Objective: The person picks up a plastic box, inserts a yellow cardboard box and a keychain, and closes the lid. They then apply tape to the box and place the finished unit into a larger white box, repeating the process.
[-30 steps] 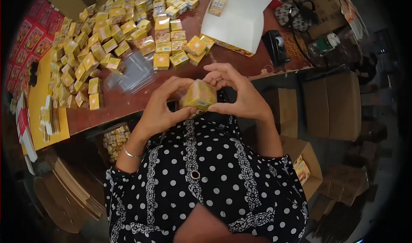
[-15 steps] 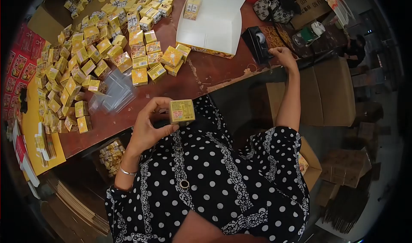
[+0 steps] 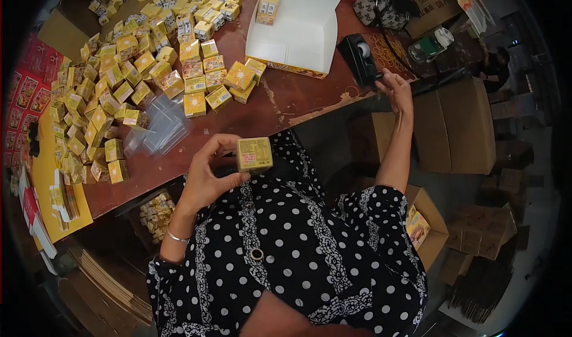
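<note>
My left hand [image 3: 211,173] grips a small yellow box [image 3: 255,153] between thumb and fingers, just past the table's near edge. At the front end of a black tape dispenser [image 3: 359,57], my right hand [image 3: 395,91] has its fingers partly spread near the cutter; any tape between them is too small to make out. Loose clear plastic sleeves [image 3: 164,122] lie on the table, left of the held box. Behind them, small yellow boxes [image 3: 193,105] stand in rows beside a large heap.
An open white carton [image 3: 292,39] with a small pack inside stands at the back centre. Rubber bands [image 3: 387,51], a patterned bag [image 3: 387,8] and a green-lidded container [image 3: 428,46] are at the back right. Cardboard boxes [image 3: 456,125] stand below right.
My right hand has turned slightly, its fingers opening from a pinch beside the tape dispenser. My left hand keeps the box almost in the same place.
</note>
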### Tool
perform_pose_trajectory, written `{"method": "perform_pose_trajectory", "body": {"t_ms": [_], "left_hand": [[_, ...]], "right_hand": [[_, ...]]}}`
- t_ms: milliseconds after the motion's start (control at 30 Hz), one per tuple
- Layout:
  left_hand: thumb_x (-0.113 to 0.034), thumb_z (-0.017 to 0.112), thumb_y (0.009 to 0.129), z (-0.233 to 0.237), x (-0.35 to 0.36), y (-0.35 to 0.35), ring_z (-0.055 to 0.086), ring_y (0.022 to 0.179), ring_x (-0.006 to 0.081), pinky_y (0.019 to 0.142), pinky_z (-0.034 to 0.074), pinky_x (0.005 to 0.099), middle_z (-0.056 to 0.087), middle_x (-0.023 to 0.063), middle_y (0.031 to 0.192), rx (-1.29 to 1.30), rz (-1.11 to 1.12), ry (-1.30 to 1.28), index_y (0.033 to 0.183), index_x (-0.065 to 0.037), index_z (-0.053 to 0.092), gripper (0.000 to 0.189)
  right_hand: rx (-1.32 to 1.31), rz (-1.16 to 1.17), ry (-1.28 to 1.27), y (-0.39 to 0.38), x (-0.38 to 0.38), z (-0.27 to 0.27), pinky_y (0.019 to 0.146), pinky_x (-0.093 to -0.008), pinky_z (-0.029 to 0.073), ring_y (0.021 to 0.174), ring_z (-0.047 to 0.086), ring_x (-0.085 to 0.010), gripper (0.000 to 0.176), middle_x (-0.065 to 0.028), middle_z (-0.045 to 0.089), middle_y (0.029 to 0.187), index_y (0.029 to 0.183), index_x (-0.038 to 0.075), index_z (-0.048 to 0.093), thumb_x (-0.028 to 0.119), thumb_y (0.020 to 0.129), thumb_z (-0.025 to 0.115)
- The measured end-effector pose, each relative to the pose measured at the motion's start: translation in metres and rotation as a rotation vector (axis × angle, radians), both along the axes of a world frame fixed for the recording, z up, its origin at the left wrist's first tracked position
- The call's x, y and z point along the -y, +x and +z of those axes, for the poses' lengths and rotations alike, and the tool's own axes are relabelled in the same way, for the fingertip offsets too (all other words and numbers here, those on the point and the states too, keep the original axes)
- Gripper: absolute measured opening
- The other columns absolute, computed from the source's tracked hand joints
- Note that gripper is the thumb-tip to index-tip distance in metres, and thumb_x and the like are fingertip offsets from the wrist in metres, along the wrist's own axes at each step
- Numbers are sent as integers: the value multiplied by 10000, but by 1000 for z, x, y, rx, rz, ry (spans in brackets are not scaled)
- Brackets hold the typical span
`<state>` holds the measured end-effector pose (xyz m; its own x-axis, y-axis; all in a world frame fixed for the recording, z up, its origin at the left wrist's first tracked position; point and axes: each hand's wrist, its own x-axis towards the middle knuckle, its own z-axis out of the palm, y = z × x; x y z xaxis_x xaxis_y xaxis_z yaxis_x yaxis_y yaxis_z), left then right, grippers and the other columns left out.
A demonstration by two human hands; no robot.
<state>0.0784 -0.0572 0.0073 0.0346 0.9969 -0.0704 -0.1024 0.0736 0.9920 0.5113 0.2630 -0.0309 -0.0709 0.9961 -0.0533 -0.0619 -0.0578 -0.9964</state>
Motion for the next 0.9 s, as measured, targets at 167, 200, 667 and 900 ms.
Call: {"method": "perform_pose_trajectory", "body": {"t_ms": [167,200,667,900], "left_hand": [[-36,867,770,-1,3,2,621,1194,178,1033,521,361,646,55,1246,13,12,12,1258,-33,560,577],[-44,872,768,-1,3,2,621,1197,178,1035,520,360,647,56,1250,35,20,26,1261,-30,559,584],[43,811,802,11,6,7,632,1183,183,1042,519,346,649,108,1245,361,164,208,1294,-14,500,584],[12,842,780,13,6,10,631,1153,165,964,565,331,628,99,1244,-47,427,384,1269,-16,558,566]], "right_hand": [[63,-113,122,1,1,-41,715,-262,482,787,571,-72,179,-58,681,1095,842,15,671,140,956,731],[130,-122,193,2,0,-46,688,-248,448,780,561,-62,180,-60,684,1095,834,17,674,136,956,731],[734,-242,569,24,-24,-63,831,-337,528,898,681,-186,139,-134,756,1038,911,-45,679,92,925,700],[-38,-185,375,-103,89,47,716,-303,550,766,631,-151,160,-77,673,913,1037,-23,669,125,979,687]]}}
